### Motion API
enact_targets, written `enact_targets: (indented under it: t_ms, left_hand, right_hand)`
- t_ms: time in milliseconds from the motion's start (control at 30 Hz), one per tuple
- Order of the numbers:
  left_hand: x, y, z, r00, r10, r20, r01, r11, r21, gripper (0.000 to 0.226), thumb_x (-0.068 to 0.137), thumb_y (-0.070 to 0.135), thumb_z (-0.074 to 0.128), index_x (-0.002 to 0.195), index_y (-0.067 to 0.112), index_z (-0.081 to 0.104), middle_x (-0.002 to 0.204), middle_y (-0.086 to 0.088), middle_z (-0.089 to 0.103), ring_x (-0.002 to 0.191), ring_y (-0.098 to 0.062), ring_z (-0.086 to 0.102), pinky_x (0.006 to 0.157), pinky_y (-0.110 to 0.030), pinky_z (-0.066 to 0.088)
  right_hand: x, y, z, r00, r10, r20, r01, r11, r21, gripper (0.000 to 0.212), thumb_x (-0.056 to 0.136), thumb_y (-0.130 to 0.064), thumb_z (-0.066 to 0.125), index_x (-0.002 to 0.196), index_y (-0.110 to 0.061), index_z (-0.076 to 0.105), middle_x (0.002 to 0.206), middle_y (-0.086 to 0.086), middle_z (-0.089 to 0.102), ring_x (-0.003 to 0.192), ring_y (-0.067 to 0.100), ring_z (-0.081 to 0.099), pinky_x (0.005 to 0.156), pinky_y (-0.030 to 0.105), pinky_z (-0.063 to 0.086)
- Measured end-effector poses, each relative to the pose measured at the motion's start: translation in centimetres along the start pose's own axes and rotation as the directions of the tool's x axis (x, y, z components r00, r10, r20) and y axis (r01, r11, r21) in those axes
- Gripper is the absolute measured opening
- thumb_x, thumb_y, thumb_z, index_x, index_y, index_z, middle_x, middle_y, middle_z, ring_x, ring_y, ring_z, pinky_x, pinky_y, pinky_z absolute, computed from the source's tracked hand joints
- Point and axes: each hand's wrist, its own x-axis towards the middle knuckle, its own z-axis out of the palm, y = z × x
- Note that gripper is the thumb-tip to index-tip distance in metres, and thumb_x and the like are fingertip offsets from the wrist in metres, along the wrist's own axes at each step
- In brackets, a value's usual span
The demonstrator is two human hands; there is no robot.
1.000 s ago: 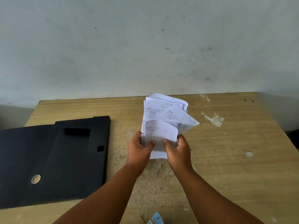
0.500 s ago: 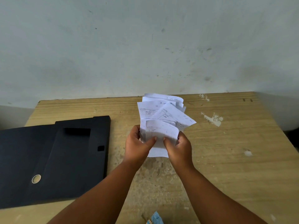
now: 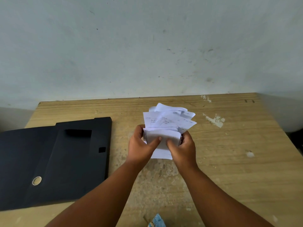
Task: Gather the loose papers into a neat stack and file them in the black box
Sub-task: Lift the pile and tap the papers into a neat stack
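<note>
A bundle of white papers (image 3: 165,123) with handwritten notes is held upright over the middle of the wooden table (image 3: 229,161). The sheets fan out unevenly at the top. My left hand (image 3: 141,145) grips the bundle's left edge, thumb across the front sheet. My right hand (image 3: 183,148) grips the right edge the same way. The black box (image 3: 54,161) lies flat and closed on the table's left side, a hand's width left of my left hand. It has a round metal-ringed hole near its front.
A pale scuffed wall (image 3: 147,46) rises right behind the table's far edge. White paint splotches (image 3: 214,120) mark the wood to the right of the papers. A bit of blue patterned cloth (image 3: 157,221) shows at the bottom edge.
The front sheet's curled top edge has flattened down under my thumbs, and the fanned sheets behind have shifted slightly. Both hands stay in nearly the same spot.
</note>
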Motion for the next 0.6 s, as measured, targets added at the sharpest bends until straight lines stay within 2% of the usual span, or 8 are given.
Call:
enact_targets:
  t_ms: [133, 267, 333, 400, 500, 600]
  left_hand:
    - [0.1, 0.4, 0.5, 0.999, 0.000, 0.040, 0.001, 0.999, -0.041, 0.045, 0.077, 0.029, 0.086, 0.115, 0.027, 0.063, 0.104, 0.015, 0.075, 0.097, -0.006, 0.073, 0.075, -0.022, 0.059]
    - [-0.2, 0.2, 1.0, 0.999, -0.027, 0.028, 0.030, 0.994, -0.103, 0.040, 0.080, 0.028, 0.082, 0.113, 0.022, 0.061, 0.102, 0.007, 0.075, 0.094, -0.008, 0.073, 0.074, -0.022, 0.058]
    - [-0.3, 0.4, 1.2, 0.999, -0.027, 0.032, 0.032, 0.986, -0.163, 0.040, 0.082, 0.023, 0.081, 0.117, 0.020, 0.061, 0.106, 0.008, 0.076, 0.097, -0.008, 0.074, 0.075, -0.021, 0.058]
    - [-0.3, 0.7, 1.6, 0.999, -0.021, 0.041, 0.029, 0.977, -0.209, 0.040, 0.084, 0.022, 0.080, 0.119, 0.021, 0.062, 0.109, 0.009, 0.076, 0.100, -0.009, 0.074, 0.076, -0.020, 0.057]
    - [-0.6, 1.3, 2.0, 0.999, -0.049, 0.008, 0.049, 0.962, -0.270, 0.039, 0.083, 0.038, 0.079, 0.115, 0.021, 0.066, 0.107, 0.002, 0.078, 0.098, -0.015, 0.075, 0.074, -0.022, 0.058]
    - [-0.6, 1.6, 2.4, 0.995, -0.085, -0.046, 0.066, 0.945, -0.320, 0.052, 0.083, 0.055, 0.072, 0.110, 0.010, 0.068, 0.103, -0.017, 0.074, 0.092, -0.021, 0.071, 0.076, -0.034, 0.057]
  right_hand:
    - [-0.1, 0.1, 0.0, 1.000, -0.009, 0.024, 0.009, 1.000, -0.008, 0.030, 0.079, -0.017, 0.070, 0.102, -0.036, 0.064, 0.095, -0.017, 0.074, 0.081, 0.001, 0.072, 0.060, 0.017, 0.054]
    - [0.1, 0.5, 0.1, 0.999, 0.024, 0.035, -0.024, 1.000, -0.020, 0.027, 0.079, -0.018, 0.067, 0.101, -0.035, 0.066, 0.095, -0.011, 0.075, 0.083, 0.005, 0.072, 0.069, 0.030, 0.059]
    - [0.0, 0.6, 0.2, 0.999, 0.038, 0.028, -0.038, 0.999, -0.002, 0.027, 0.080, -0.020, 0.067, 0.102, -0.035, 0.066, 0.095, -0.008, 0.076, 0.083, 0.007, 0.073, 0.073, 0.036, 0.061]
    - [-0.2, 0.7, 0.3, 0.998, 0.049, 0.025, -0.050, 0.998, 0.044, 0.027, 0.080, -0.028, 0.065, 0.107, -0.034, 0.066, 0.099, -0.006, 0.076, 0.087, 0.011, 0.074, 0.077, 0.041, 0.062]
    - [-0.6, 0.4, 0.6, 0.997, 0.070, 0.021, -0.073, 0.977, 0.203, 0.035, 0.083, -0.042, 0.061, 0.112, -0.023, 0.066, 0.104, 0.002, 0.076, 0.095, 0.020, 0.073, 0.079, 0.043, 0.060]
    - [-0.9, -0.2, 0.9, 0.992, 0.127, -0.018, -0.116, 0.950, 0.290, 0.044, 0.079, -0.065, 0.058, 0.101, -0.028, 0.071, 0.098, -0.001, 0.077, 0.093, 0.022, 0.074, 0.075, 0.038, 0.058]
